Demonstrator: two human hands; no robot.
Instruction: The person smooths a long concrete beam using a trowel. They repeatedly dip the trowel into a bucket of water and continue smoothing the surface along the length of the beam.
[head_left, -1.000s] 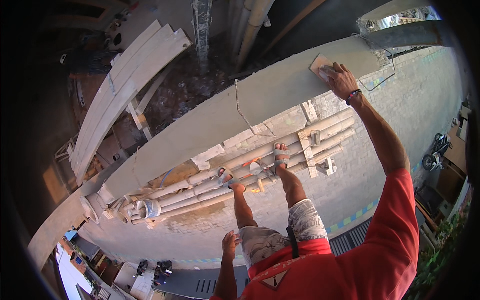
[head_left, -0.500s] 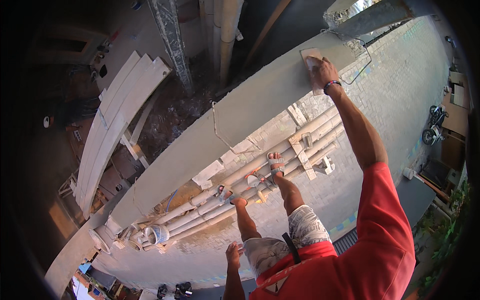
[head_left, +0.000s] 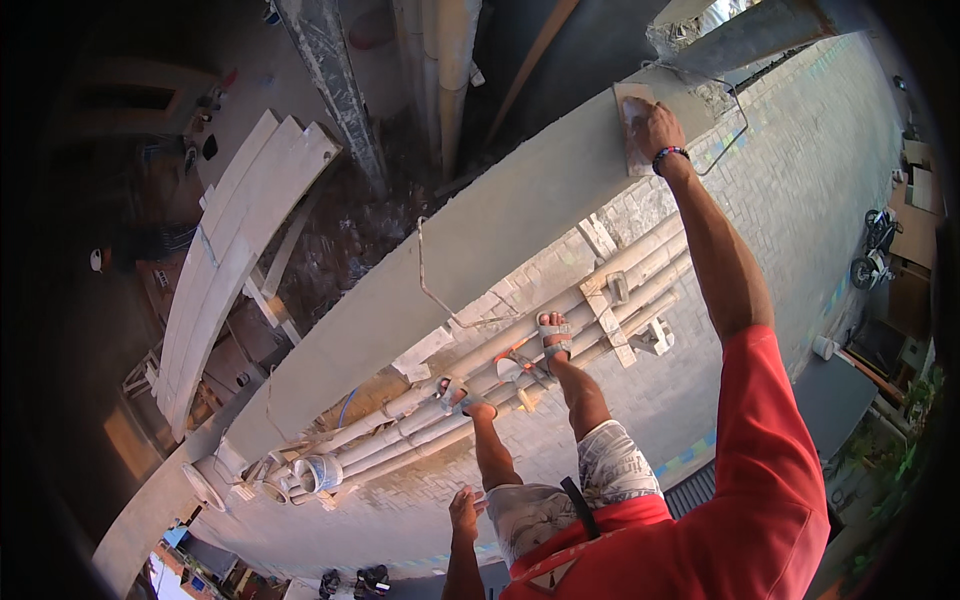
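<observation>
My right hand (head_left: 657, 130), arm stretched out, grips a flat rectangular plastering float (head_left: 637, 163). The float lies against the smooth grey plastered face of a long curved beam (head_left: 520, 205), close to its upper right end. My fingers hide the float's handle. Low in the view, my left hand (head_left: 466, 513) hangs beside my shorts, fingers loosely apart and nothing in it. A bent metal rod (head_left: 424, 270) sticks out of the beam's face, and another bent wire (head_left: 741, 125) stands just right of the float.
My sandalled feet stand on a row of long round poles (head_left: 440, 425) high above paving (head_left: 800, 170). Beside my feet lies a tool with a pale blade (head_left: 509, 369). A white bucket (head_left: 318, 472) sits at the poles' left end. Curved boards (head_left: 235, 240) stand left; a steel post (head_left: 335, 90) rises behind the beam.
My right hand and the float have shifted slightly up and to the right along the beam, and the float is tilted a little differently. The left hand stays almost in place.
</observation>
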